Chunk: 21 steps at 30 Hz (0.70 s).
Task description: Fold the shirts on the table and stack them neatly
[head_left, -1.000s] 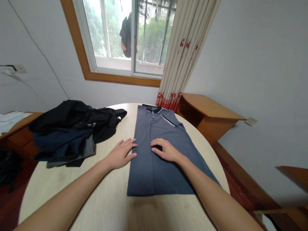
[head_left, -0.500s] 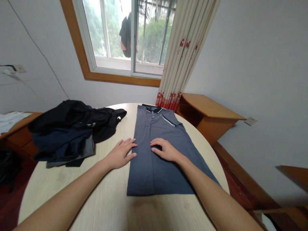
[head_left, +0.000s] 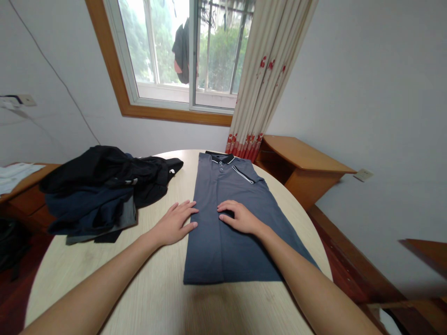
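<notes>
A grey polo shirt (head_left: pixel 244 253) with a black, white-edged collar lies flat on the round table, collar toward the window. Its left part is folded over lengthwise, with the edge of the fold running down near the middle. My left hand (head_left: pixel 177 224) rests open at the shirt's left side, fingertips on the cloth and palm over the table. On the shirt's middle, beside the folded edge, lies my right hand (head_left: pixel 240 217), open with fingers stretched and thumb apart. Neither hand grips the cloth.
A heap of black and navy clothes (head_left: pixel 104 186) lies on the left of the round pale wooden table (head_left: pixel 153 298). Behind stand a window and a curtain (head_left: pixel 268 79). A brown wooden desk (head_left: pixel 303 158) is at the right, and another piece of furniture with white cloth at the left.
</notes>
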Tool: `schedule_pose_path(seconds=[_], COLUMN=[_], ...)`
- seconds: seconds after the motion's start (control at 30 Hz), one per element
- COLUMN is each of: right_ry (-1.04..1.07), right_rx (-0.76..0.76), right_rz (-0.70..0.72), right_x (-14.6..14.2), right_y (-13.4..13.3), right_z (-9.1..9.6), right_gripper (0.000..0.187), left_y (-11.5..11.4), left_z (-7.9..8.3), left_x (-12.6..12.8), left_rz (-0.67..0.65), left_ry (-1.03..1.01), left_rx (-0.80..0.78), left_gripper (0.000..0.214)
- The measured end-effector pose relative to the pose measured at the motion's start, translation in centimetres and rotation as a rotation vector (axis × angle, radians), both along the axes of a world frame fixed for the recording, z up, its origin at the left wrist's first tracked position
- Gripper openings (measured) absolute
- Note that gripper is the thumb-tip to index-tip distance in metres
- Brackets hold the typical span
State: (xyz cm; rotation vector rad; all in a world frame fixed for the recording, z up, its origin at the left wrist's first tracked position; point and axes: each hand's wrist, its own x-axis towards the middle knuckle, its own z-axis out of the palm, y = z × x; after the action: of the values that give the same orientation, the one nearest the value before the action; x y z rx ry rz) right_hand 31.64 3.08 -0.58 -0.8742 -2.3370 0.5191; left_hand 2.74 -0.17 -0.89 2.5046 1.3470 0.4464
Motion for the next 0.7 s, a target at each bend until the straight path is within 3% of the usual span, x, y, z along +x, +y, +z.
schedule_pose_path(seconds=[0.7], right_ry=[0.012], right_rx=[-0.009], right_rz=[-0.003], right_x=[-0.02], right_y=[0.04], right_z=[0.05], right_gripper=[0.017], left_y=[-0.13], left_z=[0.41], left_x=[0.08], left_rz=[-0.002], left_ry=[0.004], left_rx=[-0.006], left_gripper=[0.048])
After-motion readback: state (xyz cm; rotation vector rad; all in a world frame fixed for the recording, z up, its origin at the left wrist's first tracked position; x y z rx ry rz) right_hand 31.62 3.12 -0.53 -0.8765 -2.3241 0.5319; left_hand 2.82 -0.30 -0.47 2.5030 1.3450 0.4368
